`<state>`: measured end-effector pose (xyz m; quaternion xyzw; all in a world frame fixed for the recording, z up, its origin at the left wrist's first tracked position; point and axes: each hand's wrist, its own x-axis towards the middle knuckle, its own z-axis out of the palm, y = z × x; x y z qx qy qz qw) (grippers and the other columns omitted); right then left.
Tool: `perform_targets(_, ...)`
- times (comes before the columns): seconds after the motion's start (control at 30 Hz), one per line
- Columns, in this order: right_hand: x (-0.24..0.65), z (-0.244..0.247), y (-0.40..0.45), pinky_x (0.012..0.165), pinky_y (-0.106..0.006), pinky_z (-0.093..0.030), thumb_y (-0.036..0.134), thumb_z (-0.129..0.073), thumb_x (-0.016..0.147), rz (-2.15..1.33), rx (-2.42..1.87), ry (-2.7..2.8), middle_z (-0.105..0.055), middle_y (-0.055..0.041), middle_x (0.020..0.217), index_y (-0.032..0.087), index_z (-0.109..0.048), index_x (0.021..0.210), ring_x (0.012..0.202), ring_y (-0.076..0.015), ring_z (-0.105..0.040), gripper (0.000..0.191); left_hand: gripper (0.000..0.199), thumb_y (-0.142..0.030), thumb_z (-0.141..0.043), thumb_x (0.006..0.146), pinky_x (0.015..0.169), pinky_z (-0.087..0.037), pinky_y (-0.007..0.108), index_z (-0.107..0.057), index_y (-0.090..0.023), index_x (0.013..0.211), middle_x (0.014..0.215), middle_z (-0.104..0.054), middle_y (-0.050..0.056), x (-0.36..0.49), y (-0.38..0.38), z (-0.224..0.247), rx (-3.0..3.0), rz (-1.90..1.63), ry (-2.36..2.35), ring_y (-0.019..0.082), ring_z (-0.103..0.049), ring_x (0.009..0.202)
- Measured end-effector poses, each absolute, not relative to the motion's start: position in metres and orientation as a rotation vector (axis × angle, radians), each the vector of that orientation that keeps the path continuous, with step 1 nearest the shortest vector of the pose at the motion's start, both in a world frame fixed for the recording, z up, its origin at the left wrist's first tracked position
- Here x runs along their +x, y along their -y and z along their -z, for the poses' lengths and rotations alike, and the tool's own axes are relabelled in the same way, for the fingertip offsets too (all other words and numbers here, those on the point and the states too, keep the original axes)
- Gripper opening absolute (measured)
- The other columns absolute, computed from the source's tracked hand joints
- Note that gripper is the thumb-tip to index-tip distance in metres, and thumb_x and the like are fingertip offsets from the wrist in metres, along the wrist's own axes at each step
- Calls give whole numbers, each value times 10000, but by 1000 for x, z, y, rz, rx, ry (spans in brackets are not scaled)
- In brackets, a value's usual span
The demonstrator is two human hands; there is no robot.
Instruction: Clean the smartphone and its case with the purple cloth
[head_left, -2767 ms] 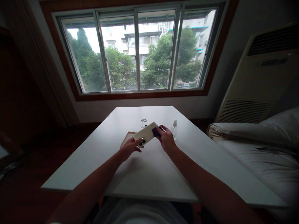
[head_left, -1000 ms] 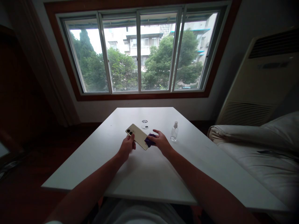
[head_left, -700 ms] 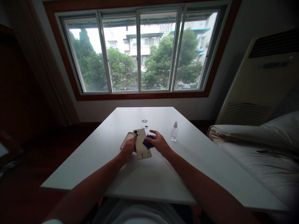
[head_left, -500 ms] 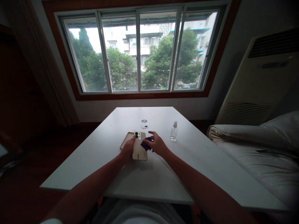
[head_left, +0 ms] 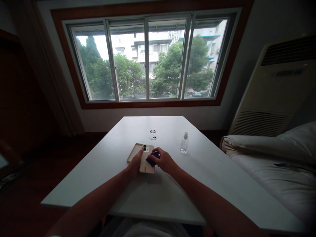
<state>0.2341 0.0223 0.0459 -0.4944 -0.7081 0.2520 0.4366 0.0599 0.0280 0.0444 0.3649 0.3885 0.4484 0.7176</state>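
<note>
A pale gold smartphone (head_left: 145, 161) is tilted up over the table, its back and dark camera lenses facing me. My left hand (head_left: 135, 164) grips it by the left edge, thumb beside the cameras. In my right hand (head_left: 164, 160) is a folded dark purple cloth (head_left: 152, 159), pinched and pressed against the phone's back. Behind the phone, to the left, lies a beige phone case (head_left: 134, 152) with its open side up, partly covered by my left hand and the phone.
On the white table (head_left: 98, 174) a clear spray bottle (head_left: 184, 144) stands to the right. Two small round items (head_left: 153, 137) lie beyond the phone. A couch (head_left: 266, 164) is at the right, by a tall air conditioner (head_left: 269, 95). A window (head_left: 148, 62) is ahead.
My right hand has slid the cloth slightly left across the phone's back, its fingers now more curled. The whole view has shifted a little, so everything appears lower.
</note>
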Motion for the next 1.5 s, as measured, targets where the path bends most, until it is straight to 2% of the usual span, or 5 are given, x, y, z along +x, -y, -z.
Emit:
perform_targets(0.17,236,-47,-24,439,-233,-453,540,-654,878,-709,-1311,1673,-687,-57,893,217,-622,1108,560,-145,-606,398,534,-547,-548,914,674,-532,352,-656,-93,1175,907,-712,154,64,-23,-46,747,-917,-615,263,-678,758)
perform_targets(0.63,239,-38,-34,547,-255,-472,548,-599,911,-595,-1355,1692,-698,-57,876,193,-628,982,677,-172,-634,363,459,-478,-508,944,759,-556,474,-657,-105,1168,961,-666,156,65,-12,-51,804,-806,-464,294,-651,822)
perform_targets(1.0,234,-39,-30,844,-365,-558,318,-644,850,-705,-1160,1704,-727,-77,985,167,-708,1036,897,-222,-690,249,570,-658,-633,879,495,-476,232,-636,-128,1089,858,-601,66,71,-22,-40,873,-951,-663,140,-578,664)
perform_targets(1.27,236,-43,-28,929,-392,-544,133,-644,747,-760,-1003,1816,-723,-84,1114,174,-680,1206,982,-231,-684,462,552,-599,-735,828,518,-429,197,-641,-127,1100,856,-577,38,70,-27,-39,936,-960,-710,102,-526,669)
perform_targets(1.5,240,-50,-28,723,-328,-590,237,-603,862,-522,-1107,1728,-713,-72,997,189,-697,1029,828,-198,-686,197,743,-503,-825,766,526,-450,227,-405,-252,1325,1027,-516,20,68,-24,-40,927,-940,-746,88,-540,681)
